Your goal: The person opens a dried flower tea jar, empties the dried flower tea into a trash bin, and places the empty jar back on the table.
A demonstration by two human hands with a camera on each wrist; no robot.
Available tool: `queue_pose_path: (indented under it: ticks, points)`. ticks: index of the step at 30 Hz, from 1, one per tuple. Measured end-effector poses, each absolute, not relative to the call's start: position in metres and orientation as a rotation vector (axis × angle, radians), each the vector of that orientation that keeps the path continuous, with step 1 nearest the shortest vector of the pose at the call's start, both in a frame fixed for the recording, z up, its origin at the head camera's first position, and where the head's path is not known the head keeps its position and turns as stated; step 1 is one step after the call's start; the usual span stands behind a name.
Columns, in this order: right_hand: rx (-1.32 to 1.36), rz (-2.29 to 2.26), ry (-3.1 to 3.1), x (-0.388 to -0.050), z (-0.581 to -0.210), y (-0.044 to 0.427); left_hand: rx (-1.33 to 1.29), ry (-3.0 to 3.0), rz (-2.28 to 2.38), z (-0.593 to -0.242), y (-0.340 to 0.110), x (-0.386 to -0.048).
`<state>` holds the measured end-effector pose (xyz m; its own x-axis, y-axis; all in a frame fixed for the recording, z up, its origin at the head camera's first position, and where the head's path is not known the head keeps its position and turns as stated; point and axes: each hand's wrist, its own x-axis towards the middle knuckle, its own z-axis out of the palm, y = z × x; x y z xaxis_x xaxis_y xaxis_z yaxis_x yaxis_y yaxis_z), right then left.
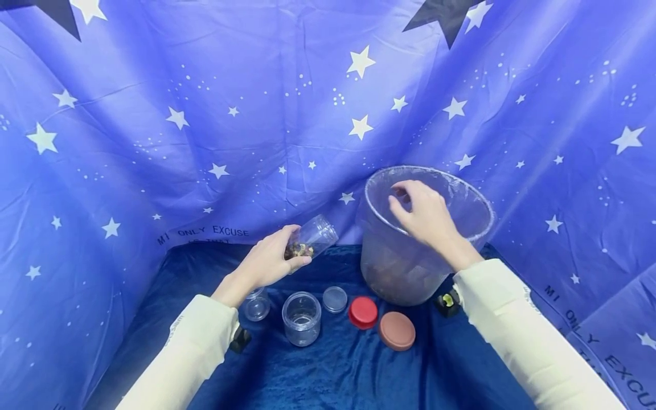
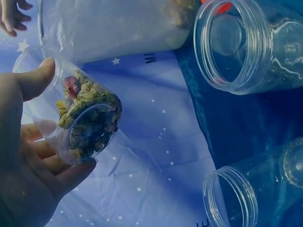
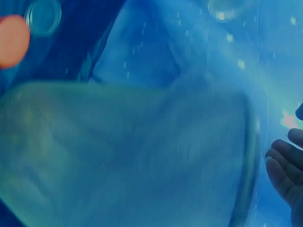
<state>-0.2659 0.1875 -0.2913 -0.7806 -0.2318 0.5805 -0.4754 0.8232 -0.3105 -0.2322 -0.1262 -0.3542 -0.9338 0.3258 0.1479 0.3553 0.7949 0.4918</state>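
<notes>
My left hand (image 1: 263,261) grips a clear jar (image 1: 322,232) around its lower part, raised above the table. The jar is tilted, its mouth towards the right. Dried flowers (image 2: 90,101), yellowish with a dark red piece, lie gathered at its bottom end. Over the mouth of a translucent mesh-like bin (image 1: 397,265) hangs my right hand (image 1: 424,215), fingers loosely bent. Nothing shows between those fingers (image 3: 284,177) in the right wrist view. Some brownish stuff sits blurred at the bin's bottom.
On the dark blue cloth (image 1: 328,370) stand an open wide jar (image 1: 302,333) and a smaller clear jar (image 1: 257,307). A clear lid (image 1: 335,299), a red lid (image 1: 363,312) and a brownish-pink lid (image 1: 397,330) lie before the bin. Starry blue curtains (image 1: 287,142) enclose the table.
</notes>
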Motion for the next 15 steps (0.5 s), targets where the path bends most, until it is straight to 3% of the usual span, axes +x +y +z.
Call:
queue_pose_path:
  ticks: [15]
  points:
    - [0.184,0.385,-2.670,-0.280,-0.269,0.282,-0.529,-2.921,-0.837,-0.353,-0.128,-0.236]
